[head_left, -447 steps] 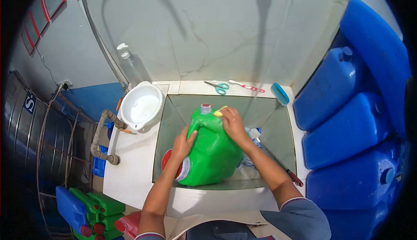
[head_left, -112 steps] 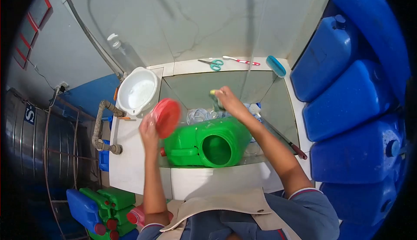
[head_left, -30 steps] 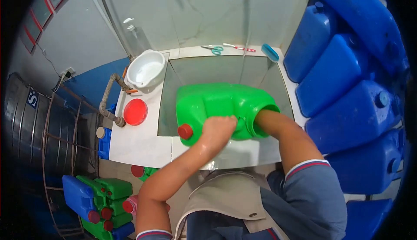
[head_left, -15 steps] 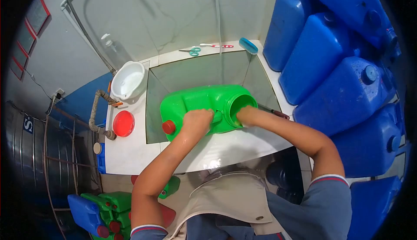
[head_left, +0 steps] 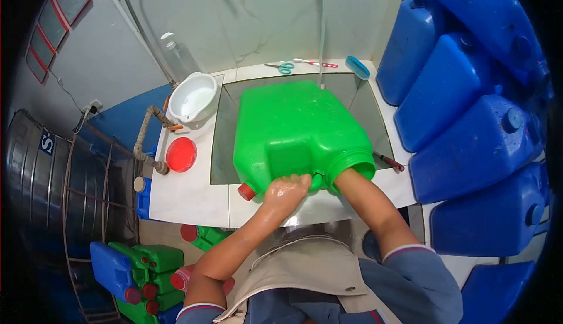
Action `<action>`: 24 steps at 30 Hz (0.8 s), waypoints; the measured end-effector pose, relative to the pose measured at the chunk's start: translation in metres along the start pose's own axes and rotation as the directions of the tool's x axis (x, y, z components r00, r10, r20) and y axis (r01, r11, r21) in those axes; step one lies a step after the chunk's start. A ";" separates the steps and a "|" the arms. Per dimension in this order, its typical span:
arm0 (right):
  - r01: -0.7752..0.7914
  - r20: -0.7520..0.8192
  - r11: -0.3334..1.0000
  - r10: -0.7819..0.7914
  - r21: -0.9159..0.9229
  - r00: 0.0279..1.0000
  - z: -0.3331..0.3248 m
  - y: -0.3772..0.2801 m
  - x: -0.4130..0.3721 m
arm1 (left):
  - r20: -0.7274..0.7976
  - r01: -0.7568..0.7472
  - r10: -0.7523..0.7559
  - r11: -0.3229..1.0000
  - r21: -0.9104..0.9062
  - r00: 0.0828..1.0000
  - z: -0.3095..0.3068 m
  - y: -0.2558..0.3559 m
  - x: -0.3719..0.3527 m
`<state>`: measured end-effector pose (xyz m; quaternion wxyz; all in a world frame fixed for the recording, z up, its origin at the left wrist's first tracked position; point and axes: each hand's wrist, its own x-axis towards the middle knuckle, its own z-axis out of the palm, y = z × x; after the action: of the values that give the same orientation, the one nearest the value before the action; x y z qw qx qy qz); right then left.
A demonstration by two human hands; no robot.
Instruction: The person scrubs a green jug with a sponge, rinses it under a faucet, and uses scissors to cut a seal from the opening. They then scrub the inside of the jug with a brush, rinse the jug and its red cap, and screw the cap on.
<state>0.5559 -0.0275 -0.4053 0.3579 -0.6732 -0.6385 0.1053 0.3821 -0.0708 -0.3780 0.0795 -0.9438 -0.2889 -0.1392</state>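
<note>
A large green jerrycan [head_left: 299,121] lies on its side across the sink, its wide mouth [head_left: 362,158] turned to the right and toward me. My left hand [head_left: 288,192] is wrapped round the handle at its near side, with wet skin on the back of the hand. Through the mouth goes my right forearm [head_left: 369,204]; the right hand is inside the jerrycan, so its fingers and anything in them are hidden. A red cap [head_left: 246,191] closes a small spout at the lower left corner of the jerrycan.
On the white counter are a white basin [head_left: 193,114], a red lid [head_left: 181,154], scissors [head_left: 285,68], a toothbrush [head_left: 316,63], a blue brush [head_left: 358,67] and a dark-handled tool [head_left: 389,162]. Blue jerrycans [head_left: 478,148] crowd the right; green ones [head_left: 167,259] stand on the floor at left.
The jerrycan has rolled and tilted, so more of its broad side shows. My right arm has gone deeper into its mouth; my left hand keeps the handle. The view has shifted slightly.
</note>
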 end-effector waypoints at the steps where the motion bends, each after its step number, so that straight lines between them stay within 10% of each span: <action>1: -0.033 0.014 0.985 0.031 0.167 0.999 0.002 0.002 0.000 | -0.005 -0.013 0.013 1.000 0.026 1.000 -0.002 0.001 -0.002; 2: -0.141 0.089 0.842 0.111 0.521 0.990 0.005 0.003 -0.003 | -0.010 -0.008 0.008 0.999 0.033 1.000 -0.004 -0.001 -0.004; 3: -0.293 0.241 0.356 0.185 0.888 0.953 0.007 0.005 -0.007 | -0.021 -0.026 0.027 0.999 0.026 0.999 -0.006 -0.002 -0.010; 5: -0.318 0.379 -0.299 0.174 0.900 0.909 0.009 -0.001 -0.015 | -0.052 -0.027 0.028 0.999 0.018 0.998 -0.006 -0.004 -0.009; 12: -0.356 0.446 -0.558 0.029 0.750 0.894 0.023 0.003 -0.008 | -0.036 0.015 -0.017 0.998 -0.067 0.999 -0.009 -0.009 0.001; 17: -0.558 0.612 -0.356 0.051 0.750 0.789 -0.014 0.024 -0.005 | -0.044 0.039 -0.045 0.991 -0.129 0.998 -0.011 -0.018 0.015; 20: -0.630 0.583 -0.021 0.404 0.776 0.705 -0.054 -0.001 -0.026 | -0.034 0.049 -0.054 0.991 -0.126 0.998 -0.010 -0.025 0.027; 21: -0.627 0.585 0.610 0.307 0.484 0.751 -0.059 0.015 -0.035 | -0.001 0.065 -0.065 0.989 -0.136 0.998 -0.010 -0.027 0.032; 22: -0.279 0.640 0.960 0.216 -0.002 0.737 -0.066 0.018 -0.038 | 0.034 0.080 -0.076 0.986 -0.144 0.997 -0.009 -0.030 0.037; 24: -0.182 0.497 0.983 0.177 -0.037 0.850 -0.073 0.021 -0.038 | 0.048 0.087 -0.081 0.984 -0.154 0.996 -0.005 -0.040 0.045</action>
<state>0.6102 -0.0873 -0.3776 0.1735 -0.6778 -0.6428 0.3118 0.3942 -0.0155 -0.3566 -0.0063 -0.9368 -0.3184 -0.1447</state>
